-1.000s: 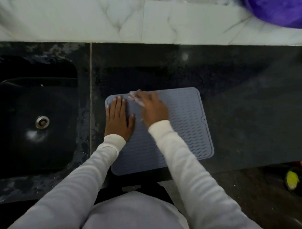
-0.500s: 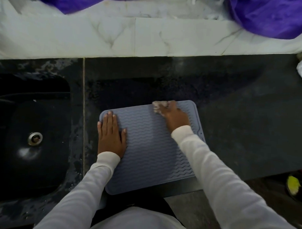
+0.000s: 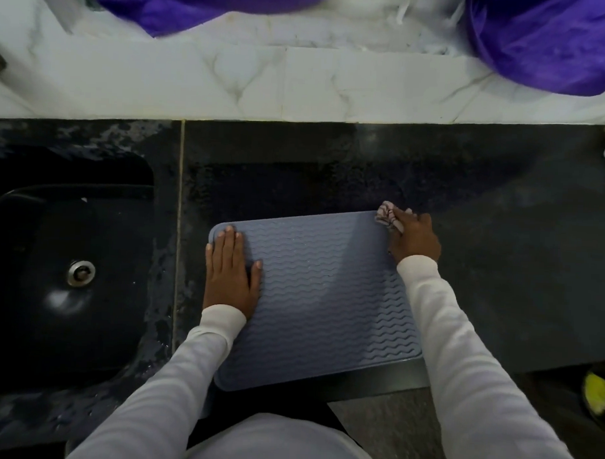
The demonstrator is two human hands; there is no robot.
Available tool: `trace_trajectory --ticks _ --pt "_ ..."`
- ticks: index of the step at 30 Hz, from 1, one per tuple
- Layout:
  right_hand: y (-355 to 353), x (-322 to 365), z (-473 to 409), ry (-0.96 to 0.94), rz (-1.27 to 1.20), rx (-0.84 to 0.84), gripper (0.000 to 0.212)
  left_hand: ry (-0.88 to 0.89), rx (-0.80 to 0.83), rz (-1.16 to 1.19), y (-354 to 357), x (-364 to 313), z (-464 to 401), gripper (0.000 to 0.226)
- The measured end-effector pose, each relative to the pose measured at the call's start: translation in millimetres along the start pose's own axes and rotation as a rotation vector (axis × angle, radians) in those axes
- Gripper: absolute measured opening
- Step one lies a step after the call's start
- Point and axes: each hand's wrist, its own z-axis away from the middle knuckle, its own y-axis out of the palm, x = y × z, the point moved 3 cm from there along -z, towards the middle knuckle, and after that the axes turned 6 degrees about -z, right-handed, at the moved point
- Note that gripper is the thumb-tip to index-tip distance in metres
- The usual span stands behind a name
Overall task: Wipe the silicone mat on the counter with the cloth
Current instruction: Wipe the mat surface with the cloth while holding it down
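1. Bunched in the right hand (image 3: pixel 414 238), the cloth (image 3: pixel 387 217) was pressed at the silicone mat's (image 3: pixel 326 292) far right corner.
2. The left hand (image 3: pixel 231 275) was laid flat, fingers spread, on the mat's left edge.
3. The mat was placed on the dark counter (image 3: pixel 498 270), beside the sink (image 3: pixel 63 272).

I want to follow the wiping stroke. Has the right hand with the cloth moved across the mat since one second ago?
Yes. The right hand with the cloth moved rightward along the mat far edge, to the far right corner.

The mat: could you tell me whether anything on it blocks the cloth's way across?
Only the left hand, pressed flat on the mat at its left edge. The cloth, in the right hand, sits at the far right corner.
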Motion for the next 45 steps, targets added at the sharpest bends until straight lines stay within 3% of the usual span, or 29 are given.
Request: trace_trajectory --ticks 3,7,11,13,17,20,25,32,36,42,45 --pt "17 51 33 -0.218 -0.141 -0.005 0.046 -0.027 -0.004 0.064 -1 1 -1 0.068" --pt "82 144 93 -0.560 -0.104 0.144 0.050 -0.081 -0.041 0.208 -4 4 -2 0.068" --pt "122 217 140 -0.589 0.024 0.262 0.039 -0.206 -0.048 0.432 -9 12 -3 0.085" --pt "125 220 136 -0.579 0.103 0.248 0.036 -0.187 -0.029 0.374 -9 12 -3 0.091" --pt "116 195 122 -0.654 0.288 0.285 0.048 -0.132 0.016 0.199 -2 7 -4 0.069" --pt "107 163 103 -0.602 0.332 0.289 0.060 -0.143 0.012 0.097 2 7 -3 0.063" --pt "75 100 63 -0.506 0.422 0.239 0.076 -0.171 0.002 0.131 -5 3 0 0.057" --pt "20 7 9 -0.209 0.253 0.094 0.043 -0.165 -0.027 0.125 -5 2 1 0.057" --pt "17 -13 -2 -0.190 0.158 0.035 0.033 -0.159 -0.022 0.074 2 3 -2 0.059" --pt "22 -18 -5 -0.106 0.078 0.101 0.036 -0.141 -0.022 0.021 0 0 -2 0.064" --pt "10 -15 -5 -0.191 0.077 0.172 0.053 -0.144 -0.028 0.019 -5 -2 0 0.067"
